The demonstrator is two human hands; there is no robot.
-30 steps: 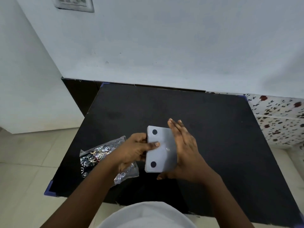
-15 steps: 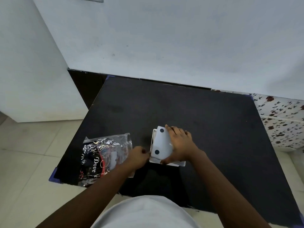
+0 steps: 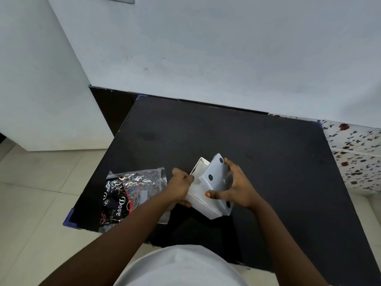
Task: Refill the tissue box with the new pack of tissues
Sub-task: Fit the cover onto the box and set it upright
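Near the table's (image 3: 268,162) front-left corner, a shiny black tissue pack (image 3: 127,195) printed "Dove" is laid flat, partly covered by the left forearm. Just right of it, the left hand (image 3: 179,188) is closed on the left wall of the white tissue box (image 3: 201,200), which is held near the table's front edge. The box's grey dotted cover (image 3: 216,178) is gripped, tilted up over the box, by the right hand (image 3: 237,188), thumb pressed on its lower edge.

White tissue box (image 3: 203,200), black-dotted lid (image 3: 216,178); black, glossy pack (image 3: 125,195); black table (image 3: 257,145).
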